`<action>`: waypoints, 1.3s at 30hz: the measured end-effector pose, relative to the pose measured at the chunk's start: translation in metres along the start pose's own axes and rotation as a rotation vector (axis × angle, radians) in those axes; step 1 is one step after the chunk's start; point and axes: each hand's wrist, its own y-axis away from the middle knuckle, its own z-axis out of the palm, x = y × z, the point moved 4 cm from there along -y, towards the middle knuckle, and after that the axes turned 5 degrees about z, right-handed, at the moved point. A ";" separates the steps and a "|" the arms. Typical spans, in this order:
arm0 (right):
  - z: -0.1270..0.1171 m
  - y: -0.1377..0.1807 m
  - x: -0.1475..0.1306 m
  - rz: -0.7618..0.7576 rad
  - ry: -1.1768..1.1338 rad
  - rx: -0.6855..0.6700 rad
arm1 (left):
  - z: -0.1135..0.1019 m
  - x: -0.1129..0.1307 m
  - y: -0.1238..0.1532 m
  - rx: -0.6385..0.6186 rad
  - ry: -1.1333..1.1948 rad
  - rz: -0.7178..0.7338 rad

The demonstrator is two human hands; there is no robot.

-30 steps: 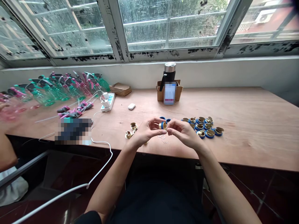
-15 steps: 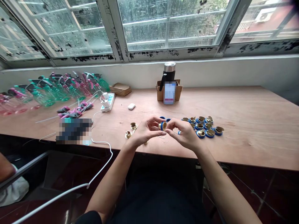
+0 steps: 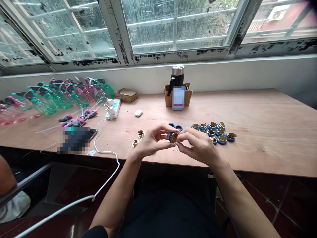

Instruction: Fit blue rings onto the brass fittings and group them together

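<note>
Above the table's front part, I hold a round gold metal fitting with a blue ring (image 3: 173,136) around it. My left hand (image 3: 153,140) grips it from the left, thumb below and fingers above. From the right, my right hand (image 3: 198,143) has its thumb and fingertips on the gold side. To the right lie several gold fittings with blue rings (image 3: 222,139), many with a tilted gold flap. Loose blue rings (image 3: 178,128) sit just behind my hands. Beside my left hand are gold fittings without blue rings (image 3: 135,142). A thin string-like loop (image 3: 175,148) shows below the held fitting.
A black flask (image 3: 177,78) stands in a cardboard box (image 3: 190,96) with a phone (image 3: 178,98) against it. Further left are a white case (image 3: 138,113), a power strip (image 3: 115,107), a white cable (image 3: 116,158) and several spray bottles (image 3: 44,104). Another person's arm (image 3: 6,177) shows at far left.
The held fitting has turned, so more of its gold face shows toward me. My right hand's fingers have shifted on it and sit slightly lower. The view has moved slightly.
</note>
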 end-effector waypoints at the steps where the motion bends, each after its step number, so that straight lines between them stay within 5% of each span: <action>1: -0.001 0.000 -0.001 0.000 0.002 0.002 | 0.000 0.001 0.000 0.002 -0.002 0.009; 13: -0.002 -0.002 -0.005 0.065 -0.090 -0.017 | -0.001 0.005 0.002 -0.006 0.020 -0.009; 25: -0.003 -0.003 0.012 0.284 -0.172 0.148 | 0.008 0.001 -0.002 -0.039 0.006 -0.192; 39: 0.019 0.000 0.019 0.369 -0.201 -0.138 | 0.000 -0.011 -0.007 0.161 -0.156 -0.232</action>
